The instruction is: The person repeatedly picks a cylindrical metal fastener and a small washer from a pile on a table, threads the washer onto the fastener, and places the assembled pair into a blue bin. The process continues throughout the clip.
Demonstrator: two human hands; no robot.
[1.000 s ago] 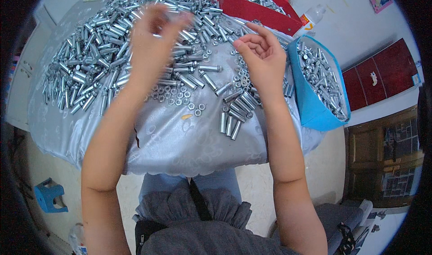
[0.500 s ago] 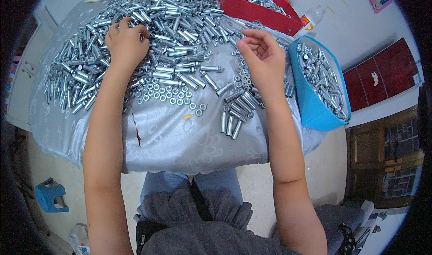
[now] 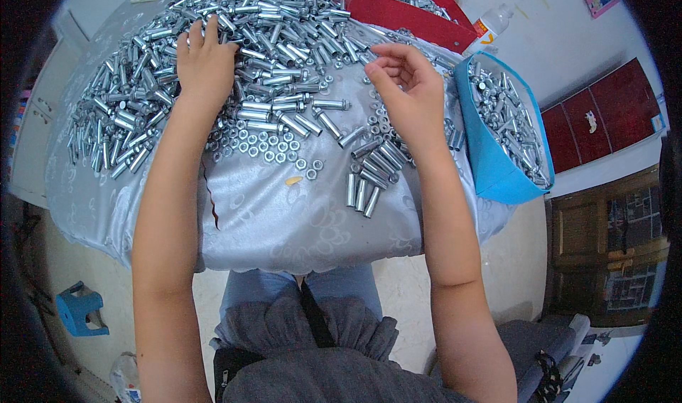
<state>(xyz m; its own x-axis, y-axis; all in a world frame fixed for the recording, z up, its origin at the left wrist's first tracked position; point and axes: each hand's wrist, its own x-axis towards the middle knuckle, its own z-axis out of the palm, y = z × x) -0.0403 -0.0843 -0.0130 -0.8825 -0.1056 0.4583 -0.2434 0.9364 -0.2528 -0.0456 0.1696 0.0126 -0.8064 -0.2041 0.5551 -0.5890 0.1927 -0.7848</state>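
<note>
A large heap of silvery sleeve anchor bolts (image 3: 277,33) covers the far left and middle of the table. My left hand (image 3: 206,65) lies on it palm down, fingers apart and stretched forward; no bolt shows in its grip. Over the right side of the table is my right hand (image 3: 412,94), half curled, its thumb apart from the index finger and nothing visible between them. Beneath and beside it are small washers (image 3: 381,122) and loose metal sleeves (image 3: 383,163). Loose hex nuts (image 3: 268,147) lie at the heap's near edge, between my hands.
Right of my right hand stands a blue fabric bin (image 3: 504,179) full of bolts. A red box (image 3: 408,15) with more bolts is behind, beside a plastic bottle (image 3: 494,25). A shiny silver tablecloth (image 3: 305,225) drapes over the front edge. A blue stool (image 3: 82,310) stands at lower left.
My left hand's fingers have straightened out on the heap, where they were bent down before. My right hand has shifted slightly left, its shape nearly the same.
</note>
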